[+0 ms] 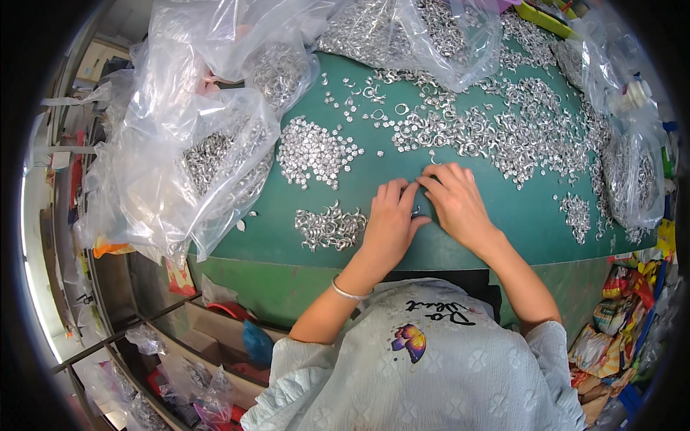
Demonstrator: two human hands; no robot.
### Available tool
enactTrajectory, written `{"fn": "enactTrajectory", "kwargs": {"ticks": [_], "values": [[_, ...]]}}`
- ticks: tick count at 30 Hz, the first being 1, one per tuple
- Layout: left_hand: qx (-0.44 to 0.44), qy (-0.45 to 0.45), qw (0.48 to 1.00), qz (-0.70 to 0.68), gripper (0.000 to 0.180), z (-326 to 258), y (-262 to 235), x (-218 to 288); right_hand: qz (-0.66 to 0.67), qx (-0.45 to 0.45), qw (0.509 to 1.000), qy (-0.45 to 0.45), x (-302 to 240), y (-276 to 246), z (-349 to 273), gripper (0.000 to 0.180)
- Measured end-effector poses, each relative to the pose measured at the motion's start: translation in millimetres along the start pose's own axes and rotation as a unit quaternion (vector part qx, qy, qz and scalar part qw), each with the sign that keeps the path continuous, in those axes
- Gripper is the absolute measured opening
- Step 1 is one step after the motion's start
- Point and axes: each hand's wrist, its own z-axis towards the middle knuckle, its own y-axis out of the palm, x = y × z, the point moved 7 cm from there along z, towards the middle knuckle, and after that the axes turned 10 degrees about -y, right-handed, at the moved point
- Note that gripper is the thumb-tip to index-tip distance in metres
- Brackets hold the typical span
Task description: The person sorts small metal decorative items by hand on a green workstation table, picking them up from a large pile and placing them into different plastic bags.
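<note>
My left hand point(390, 221) and my right hand point(457, 206) meet over the green tabletop point(503, 233), fingertips almost touching. The fingers of both are bent and drawn together; what they pinch is too small to make out. A tiny silvery piece point(415, 210) shows beside my left thumb. Just beyond my right fingers lies a ring-shaped metal part point(434, 157). Left of my left hand sits a small heap of curved metal parts point(330, 226). Farther off is a pile of small flower-like metal pieces point(314, 149).
A wide spread of ring-like metal parts point(496, 133) covers the right and far table. Clear plastic bags of metal parts stand at the left point(228, 154), the back point(431, 36) and the right point(636, 172). Open drawers point(208, 337) sit below the table's left edge.
</note>
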Motion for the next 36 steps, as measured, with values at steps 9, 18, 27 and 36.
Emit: {"fn": "enactTrajectory", "kwargs": {"ticks": [9,18,27,36], "values": [[0.006,0.044,0.996,-0.072,0.029,-29.0,27.8,20.2,-0.003,0.027,0.997,0.066,7.9,-33.0,-32.1,0.028],[-0.054,0.105,0.987,-0.105,0.027,-35.2,61.4,52.8,0.291,-0.032,0.954,0.071,40.2,10.8,33.1,0.023],[-0.114,0.158,0.949,-0.246,0.037,1.9,103.3,101.5,-0.166,0.07,0.969,0.168,124.2,-99.6,-52.3,0.042],[0.038,0.005,0.985,0.171,0.052,75.6,31.9,5.1,-0.196,-0.041,0.944,0.261,66.7,-14.6,-18.9,0.071]]}}
